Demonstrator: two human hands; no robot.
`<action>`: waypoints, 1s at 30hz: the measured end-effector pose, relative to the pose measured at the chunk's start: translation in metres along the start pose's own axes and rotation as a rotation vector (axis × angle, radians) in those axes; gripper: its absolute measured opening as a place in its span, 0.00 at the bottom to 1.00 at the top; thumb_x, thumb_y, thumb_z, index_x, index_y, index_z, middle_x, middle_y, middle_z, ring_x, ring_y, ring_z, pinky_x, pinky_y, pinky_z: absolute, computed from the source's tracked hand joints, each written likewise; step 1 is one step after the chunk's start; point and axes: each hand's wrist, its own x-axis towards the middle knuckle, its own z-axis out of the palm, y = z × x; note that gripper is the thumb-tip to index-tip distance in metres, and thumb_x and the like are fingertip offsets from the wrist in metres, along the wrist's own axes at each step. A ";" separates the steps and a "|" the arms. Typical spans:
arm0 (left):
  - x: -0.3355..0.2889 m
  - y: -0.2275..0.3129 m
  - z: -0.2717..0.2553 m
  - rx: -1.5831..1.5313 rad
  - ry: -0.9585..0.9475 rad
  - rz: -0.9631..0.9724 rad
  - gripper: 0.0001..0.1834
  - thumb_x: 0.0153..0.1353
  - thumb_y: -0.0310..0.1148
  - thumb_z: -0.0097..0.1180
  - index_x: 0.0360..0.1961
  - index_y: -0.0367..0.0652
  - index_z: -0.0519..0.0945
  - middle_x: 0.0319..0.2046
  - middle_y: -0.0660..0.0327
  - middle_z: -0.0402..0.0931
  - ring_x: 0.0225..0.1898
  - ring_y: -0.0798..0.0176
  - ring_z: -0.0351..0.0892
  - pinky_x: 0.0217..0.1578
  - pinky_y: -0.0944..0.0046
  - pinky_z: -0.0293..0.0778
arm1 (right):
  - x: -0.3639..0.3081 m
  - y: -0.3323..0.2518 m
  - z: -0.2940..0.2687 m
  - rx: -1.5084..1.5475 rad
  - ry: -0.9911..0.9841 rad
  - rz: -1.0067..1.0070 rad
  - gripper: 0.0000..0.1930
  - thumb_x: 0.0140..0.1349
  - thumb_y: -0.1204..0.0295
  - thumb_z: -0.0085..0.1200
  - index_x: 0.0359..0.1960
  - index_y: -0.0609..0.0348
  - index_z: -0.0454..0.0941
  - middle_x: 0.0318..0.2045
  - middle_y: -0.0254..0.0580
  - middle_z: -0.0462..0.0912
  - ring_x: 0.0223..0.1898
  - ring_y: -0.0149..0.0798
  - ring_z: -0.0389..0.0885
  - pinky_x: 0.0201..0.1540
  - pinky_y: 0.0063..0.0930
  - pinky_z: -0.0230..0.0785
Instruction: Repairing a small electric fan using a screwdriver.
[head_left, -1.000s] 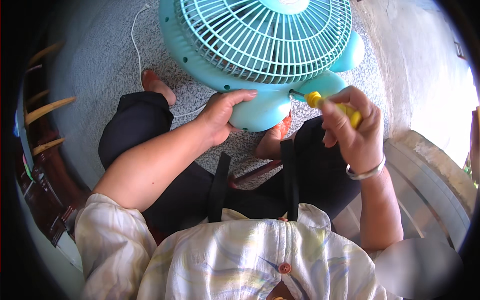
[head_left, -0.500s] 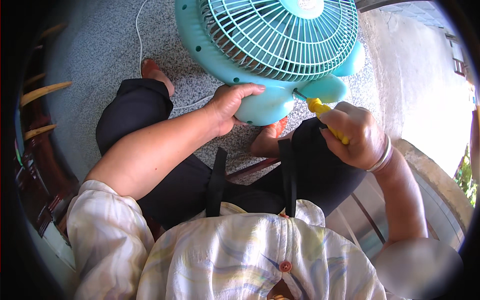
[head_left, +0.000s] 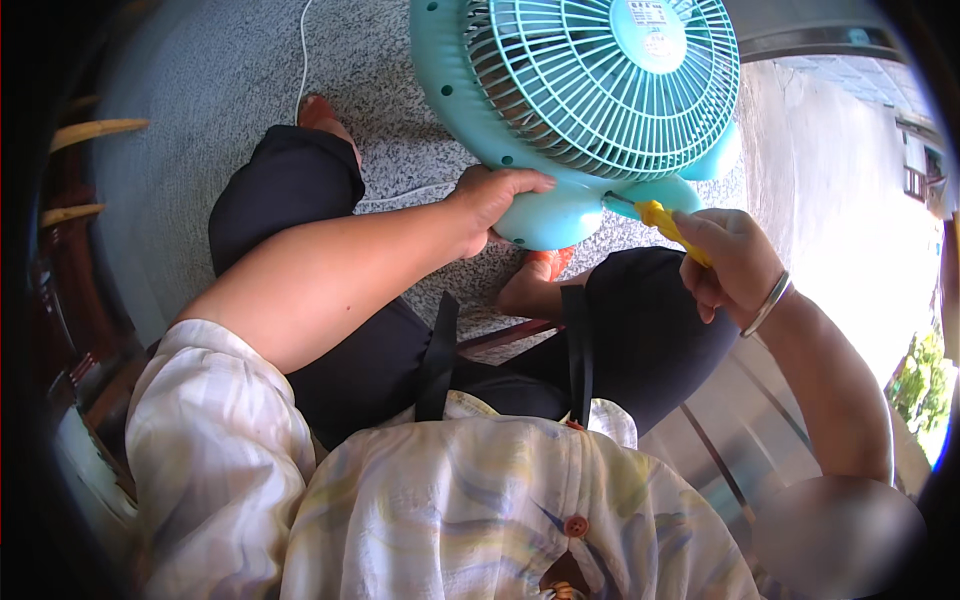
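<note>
A turquoise electric fan [head_left: 560,215] with a round ribbed grille [head_left: 600,100] stands before me, its casing dotted with dark screw holes. My left hand [head_left: 492,205] grips the casing's near edge, thumb on top and fingers curled beneath. In my right hand [head_left: 735,258] is a yellow-handled screwdriver [head_left: 668,222], its metal shaft pointing left. The tip meets the casing by a hole between two rounded lobes; how deep it sits I cannot tell. My right fingers are wrapped around the handle's rear end.
A white cord [head_left: 303,60] runs over the speckled floor [head_left: 385,100]. Below the fan are my legs in dark trousers [head_left: 290,200] and feet in reddish footwear. Dark wooden furniture [head_left: 70,300] stands at the left; a pale wall [head_left: 820,150] rises at the right.
The fan appears further right and a little higher in view. My right hand has shifted its hold on the screwdriver, with the wrist turned and fingers looser. The left hand keeps its grip.
</note>
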 end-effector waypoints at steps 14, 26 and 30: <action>-0.003 0.000 0.002 -0.058 0.014 0.019 0.25 0.44 0.43 0.64 0.44 0.45 0.76 0.41 0.57 0.76 0.43 0.56 0.76 0.41 0.51 0.70 | 0.016 0.027 -0.001 -0.931 0.329 -0.989 0.17 0.57 0.67 0.53 0.45 0.65 0.73 0.25 0.48 0.77 0.19 0.35 0.76 0.19 0.28 0.66; -0.008 0.004 0.006 -0.056 0.066 0.016 0.24 0.42 0.42 0.66 0.40 0.42 0.78 0.38 0.58 0.78 0.37 0.60 0.79 0.38 0.55 0.74 | 0.010 0.007 0.005 -1.740 0.259 -0.980 0.13 0.55 0.75 0.49 0.42 0.61 0.76 0.22 0.41 0.77 0.20 0.40 0.78 0.22 0.29 0.70; -0.005 0.000 0.005 -0.051 0.032 0.044 0.25 0.42 0.42 0.66 0.41 0.42 0.77 0.37 0.58 0.78 0.37 0.60 0.80 0.38 0.55 0.74 | 0.020 0.018 -0.002 -1.200 0.358 -0.966 0.12 0.54 0.73 0.50 0.40 0.61 0.74 0.23 0.45 0.79 0.18 0.39 0.76 0.21 0.29 0.68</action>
